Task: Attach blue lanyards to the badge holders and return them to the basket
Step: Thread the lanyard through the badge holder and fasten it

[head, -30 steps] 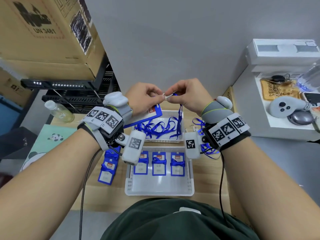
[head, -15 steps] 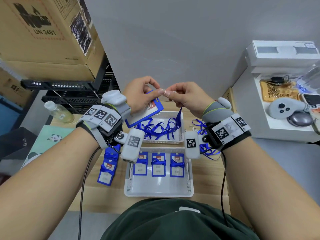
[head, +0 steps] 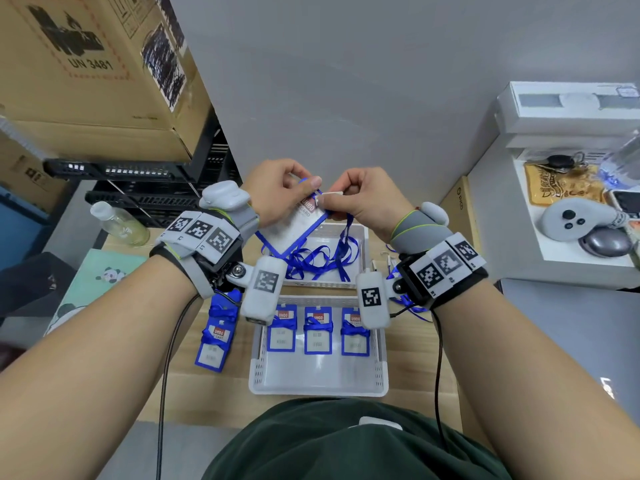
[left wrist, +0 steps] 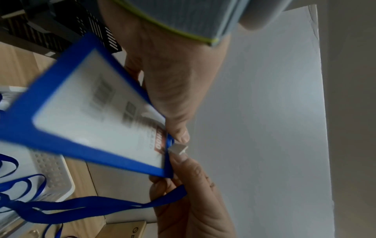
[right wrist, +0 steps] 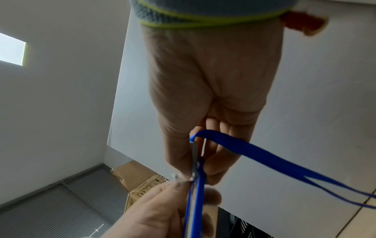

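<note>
While your left hand (head: 277,192) fingers pinch the blue badge holder (head: 294,226) top and your right hand (head: 363,199) fingers clamp the lanyard's white clip (head: 333,193), keep the slot steady, feed squarely. Below: lanyard basket (head: 362,233), basket (head: 318,386) with three finished badges, two more on tabletop (head: 214,393). Nothing obstructs.

badge holder (left wrist: 97,112): print blurred | lanyard (left wrist: 85,207): cut off at left edge | clip (left wrist: 178,149): blurred

Left hand (head: 277,192) pinches badge holder (head: 298,225); right hand (head: 367,199) pinches lanyard clip (head: 333,194).
</note>
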Available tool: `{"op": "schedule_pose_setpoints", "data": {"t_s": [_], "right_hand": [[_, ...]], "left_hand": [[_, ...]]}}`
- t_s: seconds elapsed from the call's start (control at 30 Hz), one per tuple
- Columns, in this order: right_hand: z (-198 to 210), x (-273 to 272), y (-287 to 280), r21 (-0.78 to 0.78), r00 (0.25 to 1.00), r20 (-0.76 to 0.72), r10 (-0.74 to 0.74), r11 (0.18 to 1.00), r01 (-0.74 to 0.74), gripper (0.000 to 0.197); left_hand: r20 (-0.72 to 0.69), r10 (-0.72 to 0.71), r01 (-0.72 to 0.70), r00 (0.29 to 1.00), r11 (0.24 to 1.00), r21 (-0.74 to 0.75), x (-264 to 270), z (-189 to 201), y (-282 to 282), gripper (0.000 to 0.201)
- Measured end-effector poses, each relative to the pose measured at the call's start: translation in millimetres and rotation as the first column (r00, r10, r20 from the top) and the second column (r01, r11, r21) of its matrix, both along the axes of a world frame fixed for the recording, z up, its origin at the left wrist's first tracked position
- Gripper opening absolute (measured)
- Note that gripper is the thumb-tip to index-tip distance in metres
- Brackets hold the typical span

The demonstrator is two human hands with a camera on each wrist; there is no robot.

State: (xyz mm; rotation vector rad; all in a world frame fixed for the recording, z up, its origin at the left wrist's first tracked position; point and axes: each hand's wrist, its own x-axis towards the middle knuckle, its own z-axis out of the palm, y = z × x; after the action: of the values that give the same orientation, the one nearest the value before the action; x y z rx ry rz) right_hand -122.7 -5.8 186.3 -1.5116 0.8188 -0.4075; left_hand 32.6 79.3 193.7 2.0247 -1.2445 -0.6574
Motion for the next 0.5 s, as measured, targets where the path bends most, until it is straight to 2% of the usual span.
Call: {"op": "schedule_pose_setpoints", "data": {"t_s": [0.07,0.13,0.27,0.4,0.5], "right_hand": [[-1,-1,-2,0.007,0.999,0.001,-0.037,0.999,0.037,0.021],[-1,-1,-3,0.017,0.998,0.002,-0.062,0.998,0.062,0.022],[-2,0,-4,0.039,0.994,0.017,-0.11,0.993,0.109,0.025],[-2,-3,-10,0.032,0.988,0.031,-0.152,0.988,0.151,0.032],[-3,-5,-12,0.01,0.99,-0.005,-0.141,0.99,0.141,0.031]], "left_hand": [[0.035,-0.006,0.003,0.999,0.995,0.104,3,-7,2,0.033],[0.057,-0.042,0.033,0.998,0.989,0.147,5,-12,4,0.039],[0.097,-0.056,0.049,0.994,0.995,0.082,4,-8,3,0.031],[0.171,-0.142,0.13,0.975,0.988,0.079,4,-1,3,0.023],[0.155,-0.175,0.168,0.972,0.984,0.056,3,-1,3,0.021]]}}
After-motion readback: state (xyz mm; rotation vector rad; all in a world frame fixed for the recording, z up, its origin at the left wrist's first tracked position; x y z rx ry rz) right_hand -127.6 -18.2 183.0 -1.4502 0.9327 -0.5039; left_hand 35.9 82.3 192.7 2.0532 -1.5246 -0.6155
